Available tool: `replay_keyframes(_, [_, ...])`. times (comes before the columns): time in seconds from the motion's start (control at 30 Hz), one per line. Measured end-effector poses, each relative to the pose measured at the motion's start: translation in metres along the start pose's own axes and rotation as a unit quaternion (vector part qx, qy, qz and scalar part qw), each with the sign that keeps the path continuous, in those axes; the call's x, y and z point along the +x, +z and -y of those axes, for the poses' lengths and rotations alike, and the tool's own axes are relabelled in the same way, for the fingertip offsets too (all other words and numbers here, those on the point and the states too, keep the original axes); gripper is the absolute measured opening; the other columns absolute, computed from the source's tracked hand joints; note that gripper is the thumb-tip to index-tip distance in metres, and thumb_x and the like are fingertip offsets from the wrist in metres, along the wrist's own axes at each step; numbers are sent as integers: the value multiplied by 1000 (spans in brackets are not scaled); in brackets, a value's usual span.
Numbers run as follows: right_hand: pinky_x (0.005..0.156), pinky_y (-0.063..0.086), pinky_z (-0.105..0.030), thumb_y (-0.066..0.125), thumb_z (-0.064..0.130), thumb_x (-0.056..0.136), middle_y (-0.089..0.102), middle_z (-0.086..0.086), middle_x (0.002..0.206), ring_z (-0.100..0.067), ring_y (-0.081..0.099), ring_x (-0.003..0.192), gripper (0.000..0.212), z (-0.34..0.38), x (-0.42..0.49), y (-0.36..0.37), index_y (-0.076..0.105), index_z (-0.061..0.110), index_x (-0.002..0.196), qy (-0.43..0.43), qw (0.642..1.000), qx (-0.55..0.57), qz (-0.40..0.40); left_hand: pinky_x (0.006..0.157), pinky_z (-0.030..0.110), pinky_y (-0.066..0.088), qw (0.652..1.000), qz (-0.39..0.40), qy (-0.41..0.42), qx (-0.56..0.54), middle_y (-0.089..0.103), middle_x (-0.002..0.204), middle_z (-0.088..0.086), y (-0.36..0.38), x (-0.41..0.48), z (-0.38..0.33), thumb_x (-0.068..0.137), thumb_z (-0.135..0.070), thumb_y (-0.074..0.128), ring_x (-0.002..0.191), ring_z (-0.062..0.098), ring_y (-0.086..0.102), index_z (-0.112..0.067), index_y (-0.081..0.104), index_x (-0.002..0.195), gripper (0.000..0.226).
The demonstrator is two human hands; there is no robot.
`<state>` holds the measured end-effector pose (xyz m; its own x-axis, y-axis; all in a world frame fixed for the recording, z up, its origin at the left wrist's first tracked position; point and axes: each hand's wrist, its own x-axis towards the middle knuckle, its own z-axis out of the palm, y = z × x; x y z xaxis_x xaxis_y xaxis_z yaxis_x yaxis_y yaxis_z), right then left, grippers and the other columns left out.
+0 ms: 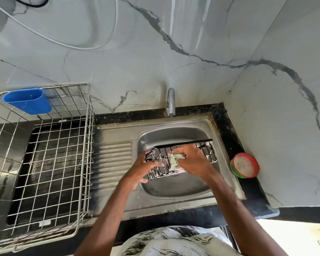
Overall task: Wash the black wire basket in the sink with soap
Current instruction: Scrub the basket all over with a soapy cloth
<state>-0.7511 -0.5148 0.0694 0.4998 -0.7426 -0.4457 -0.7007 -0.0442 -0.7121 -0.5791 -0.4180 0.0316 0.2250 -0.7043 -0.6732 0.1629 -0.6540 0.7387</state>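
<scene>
Black basket [183, 143] is soapy; my left hand [144, 169] grips its end, my right hand [193, 161] clamps the sponge [174, 160]. Slick wire could slip and clatter into the sink [174, 205].

The basket [201, 145] is black; the sponge [175, 159] pale green; the cup [28, 101] blue; the tub [245, 165] red and green; the wall [137, 61] white with grey veins.

A wire basket [203, 150] is sitting in the sink [174, 189] before the tap [170, 102], a left hand [142, 170] holding its left end, a right hand [192, 161] gripping a sponge [175, 160] on it; a dish rack [50, 163] is standing left, a soap tub [245, 165] right on the counter [227, 126].
</scene>
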Motion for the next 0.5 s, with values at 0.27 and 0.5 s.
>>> replay_keyframes(0.27, [41,45,-16,55,-8,85,76,-3,100,6,61,52,39,3,-8,-15,74,8,115,-95,994,-12,-47,93,53,49,998,-54,-30,-1,57,129,0,12,-2,9,65,-27,67,116,24,53,-12,61,107,44])
replay_keyframes(0.5, [70,59,-15,78,11,86,73,6,102,-3,71,84,36,-5,4,-29,68,14,120,-98,975,23,-198,90,52,51,998,-58,-21,33,53,136,2,17,-9,6,71,-32,64,117,24,51,-2,61,114,52])
